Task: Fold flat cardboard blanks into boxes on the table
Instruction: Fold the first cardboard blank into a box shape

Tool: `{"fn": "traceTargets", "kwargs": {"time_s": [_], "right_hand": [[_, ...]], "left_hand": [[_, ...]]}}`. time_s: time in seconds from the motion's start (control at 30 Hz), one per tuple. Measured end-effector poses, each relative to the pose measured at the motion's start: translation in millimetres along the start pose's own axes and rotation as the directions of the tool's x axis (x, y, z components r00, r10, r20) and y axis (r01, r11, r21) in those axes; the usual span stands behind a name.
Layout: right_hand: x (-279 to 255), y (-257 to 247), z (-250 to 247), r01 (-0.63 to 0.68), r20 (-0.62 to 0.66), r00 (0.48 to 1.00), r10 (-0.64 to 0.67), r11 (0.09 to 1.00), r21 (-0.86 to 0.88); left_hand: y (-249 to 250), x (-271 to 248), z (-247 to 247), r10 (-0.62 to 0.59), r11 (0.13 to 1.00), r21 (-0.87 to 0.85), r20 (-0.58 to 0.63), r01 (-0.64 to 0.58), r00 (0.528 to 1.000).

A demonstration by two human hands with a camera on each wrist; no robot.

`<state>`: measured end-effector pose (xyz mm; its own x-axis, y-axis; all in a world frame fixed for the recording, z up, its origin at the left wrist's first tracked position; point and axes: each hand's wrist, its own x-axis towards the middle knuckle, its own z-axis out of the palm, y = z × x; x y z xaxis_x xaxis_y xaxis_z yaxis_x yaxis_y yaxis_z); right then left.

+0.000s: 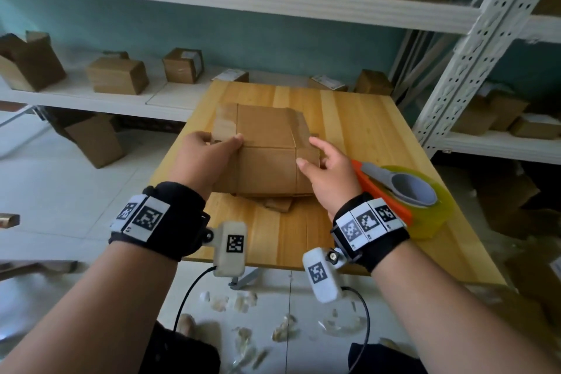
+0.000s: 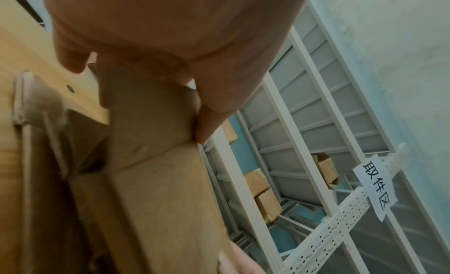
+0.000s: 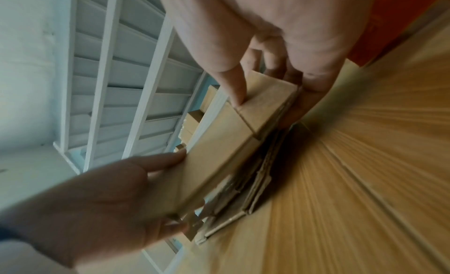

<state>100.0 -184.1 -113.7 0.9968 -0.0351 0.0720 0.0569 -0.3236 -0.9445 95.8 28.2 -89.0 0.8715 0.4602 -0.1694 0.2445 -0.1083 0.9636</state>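
Observation:
A pile of flat brown cardboard blanks (image 1: pixel 277 203) lies mid-table on the wooden table (image 1: pixel 364 118). The top blank (image 1: pixel 267 143) is lifted slightly off the pile. My left hand (image 1: pixel 218 143) pinches its left edge, thumb on top and fingers underneath; the left wrist view shows that hand (image 2: pixel 136 101) gripping the blank (image 2: pixel 155 181). My right hand (image 1: pixel 312 155) holds the right flap, thumb on top. In the right wrist view this hand (image 3: pixel 272 97) pinches the blank (image 3: pixel 219 153) above the pile (image 3: pixel 258 181).
An orange tape dispenser with a yellowish roll (image 1: pixel 419 191) sits on the table just right of my right wrist. Folded boxes (image 1: pixel 118 76) stand on the white shelf behind. A white perforated rack upright (image 1: pixel 473 48) rises at the right. Scraps litter the floor.

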Motion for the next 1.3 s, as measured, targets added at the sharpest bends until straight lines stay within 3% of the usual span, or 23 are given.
{"fn": "traceTargets", "kwargs": {"time_s": [0.13, 0.23, 0.5, 0.67, 0.77, 0.9, 1.0, 1.07, 1.17, 1.3], "right_hand": [[-3.3, -8.8, 2.5, 0.167, 0.04, 0.986, -0.163, 0.977, -0.131], [-6.5, -17.5, 5.5, 0.258, 0.145, 0.963, -0.227, 0.93, -0.26], [-2.1, -26.6, 7.3, 0.322, 0.35, 0.928, -0.132, 0.755, -0.571], [1.5, -29.1, 12.5, 0.371, 0.397, 0.915, -0.073, 0.537, -0.758], [3.7, -31.0, 11.5, 0.41, 0.427, 0.901, -0.078, 0.472, -0.78], [3.3, -37.2, 9.6, 0.422, 0.408, 0.902, -0.145, 0.501, -0.756], [2.2, -42.7, 7.0, 0.432, 0.377, 0.901, -0.216, 0.526, -0.732], [0.9, -47.2, 3.9, 0.472, 0.392, 0.881, -0.263, 0.479, -0.74], [-2.0, -58.3, -2.1, 0.55, 0.459, 0.834, -0.307, 0.388, -0.739], [-3.8, -71.7, -12.5, 0.584, 0.415, 0.804, -0.426, 0.435, -0.686]], "left_hand": [[7.5, -6.9, 1.2, 0.039, 0.995, -0.091, -0.048, -0.043, 0.998], [11.1, -7.0, 0.3, -0.007, 0.986, -0.165, -0.046, -0.001, 0.999], [12.8, -5.5, 4.0, -0.15, 0.957, -0.238, 0.094, 0.168, 0.984], [12.4, -8.3, 7.6, -0.202, 0.925, -0.283, 0.201, 0.254, 0.959], [11.1, -10.6, 8.4, -0.2, 0.917, -0.305, 0.207, 0.257, 0.958], [12.3, -15.3, 7.8, -0.182, 0.892, -0.384, 0.177, 0.238, 0.967], [13.3, -15.2, 8.9, -0.133, 0.881, -0.446, 0.092, 0.16, 0.987], [14.5, -17.2, 10.5, -0.11, 0.864, -0.488, 0.066, 0.128, 0.992], [15.8, -25.5, 15.5, -0.041, 0.855, -0.504, 0.164, 0.12, 0.986], [18.2, -31.9, 20.2, 0.055, 0.813, -0.574, 0.244, 0.098, 0.968]]}}
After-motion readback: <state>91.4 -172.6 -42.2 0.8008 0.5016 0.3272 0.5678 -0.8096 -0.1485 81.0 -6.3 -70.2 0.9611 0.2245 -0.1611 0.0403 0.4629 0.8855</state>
